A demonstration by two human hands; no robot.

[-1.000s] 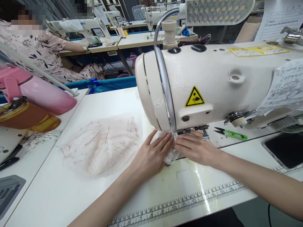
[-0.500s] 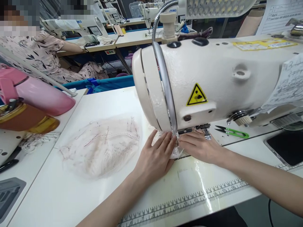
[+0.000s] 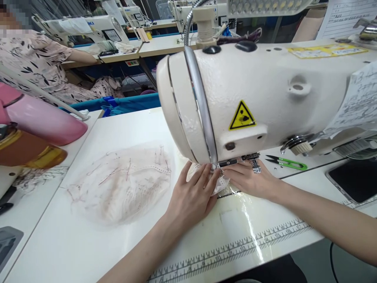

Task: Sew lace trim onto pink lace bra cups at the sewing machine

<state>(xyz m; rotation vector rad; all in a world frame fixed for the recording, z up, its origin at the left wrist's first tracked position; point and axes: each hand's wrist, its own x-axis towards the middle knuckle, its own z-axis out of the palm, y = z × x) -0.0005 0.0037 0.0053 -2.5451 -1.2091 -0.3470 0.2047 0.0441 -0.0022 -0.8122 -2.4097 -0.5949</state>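
Observation:
A cream sewing machine (image 3: 265, 90) fills the upper right of the head view. Under its head lies a small white lace piece (image 3: 220, 184). My left hand (image 3: 193, 194) rests flat on the table with its fingertips pressing the lace's left side. My right hand (image 3: 250, 179) presses the lace from the right, just below the presser foot (image 3: 232, 162). The needle area is hidden by the machine head. A heap of pale pink lace pieces (image 3: 120, 182) lies on the table to the left of my left hand.
Green thread snips (image 3: 287, 162) lie right of the presser foot. A dark tablet (image 3: 355, 179) sits at far right. A pink and amber bottle (image 3: 35, 133) lies at left. A measuring tape strip (image 3: 235, 249) runs along the table's front edge. Another person sits at the back left.
Both hands have slid slightly up toward the presser foot with the lace, which now bunches up a little between them. The view shifted slightly left.

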